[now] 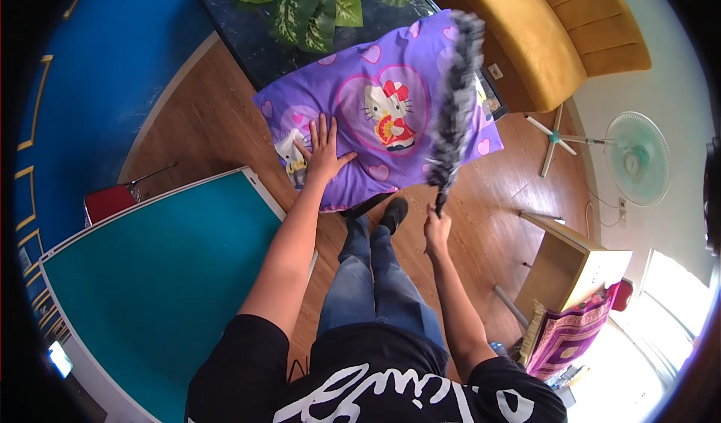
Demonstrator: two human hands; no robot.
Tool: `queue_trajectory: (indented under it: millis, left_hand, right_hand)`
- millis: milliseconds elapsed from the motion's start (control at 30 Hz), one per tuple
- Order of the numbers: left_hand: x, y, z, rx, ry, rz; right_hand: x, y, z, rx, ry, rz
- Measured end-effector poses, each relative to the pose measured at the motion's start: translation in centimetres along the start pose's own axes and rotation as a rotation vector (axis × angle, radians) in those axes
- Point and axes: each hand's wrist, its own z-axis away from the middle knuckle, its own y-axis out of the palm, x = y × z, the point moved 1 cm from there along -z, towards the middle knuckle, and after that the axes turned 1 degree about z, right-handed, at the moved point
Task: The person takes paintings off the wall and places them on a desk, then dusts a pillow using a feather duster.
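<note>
A purple pillow [353,85] with hearts and a cartoon cat print lies on a dark marble-look table [259,36]. My left hand [324,153] rests flat on the pillow's left part, fingers spread. In my right hand [436,231] is the handle of a fluffy grey-black duster [454,108], with my fingers wrapped round it. The duster reaches up over the pillow's right side, its bristles smeared by motion. Whether the bristles touch the fabric I cannot tell.
Large green leaves [304,6] hang over the table's far side. A teal-topped table [165,288] stands at left. Toward the right are a mustard sofa [526,40], a standing fan [637,160] and a wooden desk [556,265] with a purple patterned rug [567,337] beside it.
</note>
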Motion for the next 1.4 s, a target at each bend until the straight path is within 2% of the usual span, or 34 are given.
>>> queue_trajectory:
  millis: [67, 133, 200, 267, 300, 400, 467, 500, 533, 567, 600, 667, 800, 833, 900, 1000, 1033, 1067, 1133, 1200, 1267, 1333, 1400]
  left_hand:
    - [0.0, 0.0, -0.1, -0.016, 0.004, 0.009]
    - [-0.1, -0.2, 0.0, 0.018, -0.015, 0.001]
    - [0.0, 0.2, 0.0, 0.015, -0.013, 0.007]
    - [0.0, 0.3, 0.1, 0.008, -0.010, 0.012]
    - [0.0, 0.2, 0.1, 0.008, -0.010, 0.007]
    - [-0.1, -0.2, 0.1, 0.022, -0.010, 0.007]
    - [0.1, -0.2, 0.1, 0.036, -0.022, 0.012]
    - [0.1, -0.2, 0.1, 0.019, -0.017, 0.015]
    - [0.1, 0.0, 0.2, 0.006, -0.013, 0.017]
    - [0.1, -0.2, 0.2, 0.024, -0.020, 0.032]
    - [0.1, -0.3, 0.3, 0.026, -0.021, 0.027]
    - [0.1, -0.5, 0.3, 0.027, 0.007, 0.038]
    - [0.4, -0.1, 0.2, 0.021, 0.009, 0.040]
    - [0.3, -0.2, 0.2, 0.034, 0.006, 0.030]
    - [0.4, -0.1, 0.1, 0.036, 0.014, 0.029]
    - [0.3, -0.4, -0.1, 0.059, -0.005, 0.034]
    - [0.2, -0.5, -0.2, 0.083, -0.020, 0.039]
    - [0.1, -0.5, -0.3, 0.082, -0.012, 0.040]
    - [0.2, -0.3, -0.4, 0.093, -0.020, 0.036]
    - [0.3, -0.1, -0.4, 0.086, -0.022, 0.044]
    - [0.3, -0.2, -0.5, 0.097, -0.021, 0.042]
    - [0.3, -0.1, -0.5, 0.097, -0.023, 0.053]
    - [0.3, -0.1, -0.6, 0.100, -0.022, 0.060]
  right_hand:
    - [9.4, -0.1, 1.6, 0.010, -0.085, -0.394]
    - [16.2, -2.5, 1.0, 0.084, -0.382, -0.712]
    - [24.1, -5.1, 2.3, 0.065, -0.621, -0.892]
    - [30.0, -7.4, 4.7, 0.160, -0.885, -0.914]
    - [30.8, -7.8, 4.8, 0.192, -0.945, -0.892]
    - [28.1, -7.0, 2.4, 0.253, -1.072, -0.731]
    - [20.0, -3.9, -1.5, 0.138, -0.910, -0.623]
    - [15.5, -2.7, -1.9, 0.080, -0.730, -0.378]
    - [10.6, -1.2, -2.3, 0.115, -0.366, -0.321]
    - [5.4, 0.3, -2.8, 0.062, -0.165, -0.217]
    - [0.4, 1.0, -2.6, 0.016, -0.081, 0.105]
    - [-7.8, 1.4, -2.5, 0.110, -0.046, 0.307]
    - [-1.9, 2.6, -0.9, -0.032, -0.023, 0.124]
    - [0.0, 2.6, -1.7, -0.050, -0.090, 0.055]
    - [8.6, 2.3, -0.5, 0.010, -0.086, -0.348]
    - [18.7, -0.6, -0.3, 0.059, -0.485, -0.846]
    - [23.4, -1.8, 1.8, 0.111, -0.623, -0.916]
    - [25.9, -3.1, 2.6, 0.076, -0.665, -0.959]
    - [28.9, -4.3, 3.5, 0.155, -0.797, -0.959]
    - [27.7, -3.4, 2.5, 0.134, -0.869, -0.772]
    - [21.4, -1.1, -0.8, 0.120, -0.767, -0.689]
    - [11.8, 1.4, -3.0, 0.031, -0.561, -0.411]
    - [6.0, 3.1, -1.3, 0.001, 0.043, -0.104]
